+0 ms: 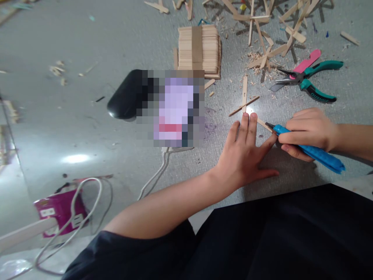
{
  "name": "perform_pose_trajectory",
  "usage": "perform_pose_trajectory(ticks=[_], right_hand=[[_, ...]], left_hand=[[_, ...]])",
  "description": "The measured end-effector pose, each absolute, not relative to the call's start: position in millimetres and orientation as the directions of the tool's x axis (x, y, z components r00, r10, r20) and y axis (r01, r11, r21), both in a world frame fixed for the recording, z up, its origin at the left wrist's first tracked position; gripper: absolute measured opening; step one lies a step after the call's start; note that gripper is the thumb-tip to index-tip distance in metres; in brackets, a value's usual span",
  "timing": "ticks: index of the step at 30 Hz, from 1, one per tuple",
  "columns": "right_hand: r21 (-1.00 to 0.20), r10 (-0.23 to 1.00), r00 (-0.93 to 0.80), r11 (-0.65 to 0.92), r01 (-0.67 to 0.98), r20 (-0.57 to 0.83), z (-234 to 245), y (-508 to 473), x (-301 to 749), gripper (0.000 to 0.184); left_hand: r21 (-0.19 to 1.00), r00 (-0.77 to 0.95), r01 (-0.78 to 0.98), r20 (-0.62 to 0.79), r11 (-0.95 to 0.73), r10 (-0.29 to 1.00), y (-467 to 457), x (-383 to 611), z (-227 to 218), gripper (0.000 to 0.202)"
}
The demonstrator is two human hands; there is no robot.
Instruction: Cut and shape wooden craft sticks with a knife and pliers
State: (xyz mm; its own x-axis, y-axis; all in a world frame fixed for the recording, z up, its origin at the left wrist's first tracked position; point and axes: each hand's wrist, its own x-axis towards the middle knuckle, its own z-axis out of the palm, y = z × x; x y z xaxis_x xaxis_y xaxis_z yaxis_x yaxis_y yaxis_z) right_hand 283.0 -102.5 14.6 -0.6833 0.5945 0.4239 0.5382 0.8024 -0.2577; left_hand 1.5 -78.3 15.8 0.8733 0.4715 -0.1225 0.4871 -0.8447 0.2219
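Observation:
My left hand [243,151] lies flat on the table with its fingers spread. Two of its fingertips touch the near end of an upright-pointing craft stick [244,91], and its index fingertip presses near another craft stick [264,125]. A thin stick [244,106] crosses the first one at a slant. My right hand [310,134] is closed round a blue utility knife [323,155]. The knife's tip rests at the second craft stick, beside my left index finger. How deep the blade goes cannot be made out.
A banded bundle of craft sticks [210,50] stands at the back. Teal-handled pliers [320,79] lie over a pink cutter [309,62] at the right. A black case [125,95], a blurred-out phone [175,105], a white cable [154,177] and a purple power block [64,206] are left.

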Motion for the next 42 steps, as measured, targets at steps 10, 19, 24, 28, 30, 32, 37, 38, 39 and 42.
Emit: perform_pose_trajectory(ticks=[10, 19, 24, 28, 30, 32, 37, 38, 39, 42], right_hand=[[-0.442, 0.676, -0.632, 0.732, 0.518, 0.380, 22, -103, 278, 0.010], [-0.579, 0.760, -0.564, 0.630, 0.518, 0.322, 26, -103, 268, 0.011], [-0.660, 0.775, -0.556, 0.589, 0.466, 0.300, 31, -94, 265, 0.013], [-0.657, 0.746, -0.596, 0.612, 0.440, 0.296, 28, -94, 270, 0.012], [-0.601, 0.722, -0.597, 0.662, 0.448, 0.350, 23, -97, 274, 0.012], [-0.541, 0.687, -0.614, 0.709, 0.451, 0.389, 18, -100, 277, 0.011], [-0.507, 0.650, -0.637, 0.746, 0.432, 0.413, 15, -106, 280, 0.018], [-0.509, 0.659, -0.630, 0.739, 0.441, 0.411, 16, -108, 280, 0.020], [-0.511, 0.675, -0.618, 0.726, 0.460, 0.403, 17, -109, 279, 0.021], [-0.505, 0.741, -0.557, 0.667, 0.548, 0.375, 19, -113, 277, 0.025]], left_hand=[[0.229, 0.872, 0.490, -0.150, -0.841, 0.466, -78, 4, 17, 0.122], [0.227, 0.869, 0.495, -0.124, -0.839, 0.479, -80, 7, 14, 0.123], [0.246, 0.863, 0.506, -0.146, -0.827, 0.485, -80, 8, 14, 0.122], [0.250, 0.864, 0.503, -0.154, -0.828, 0.479, -77, 7, 15, 0.122], [0.244, 0.864, 0.503, -0.152, -0.829, 0.479, -78, 6, 16, 0.120], [0.225, 0.868, 0.496, -0.134, -0.839, 0.478, -81, 5, 16, 0.117], [0.179, 0.887, 0.459, -0.047, -0.870, 0.459, -92, -2, 11, 0.114], [0.176, 0.890, 0.453, -0.033, -0.874, 0.454, -94, -3, 9, 0.113], [0.175, 0.893, 0.447, -0.023, -0.878, 0.450, -95, -5, 9, 0.113], [0.173, 0.897, 0.437, -0.013, -0.883, 0.442, -95, -6, 8, 0.114]])
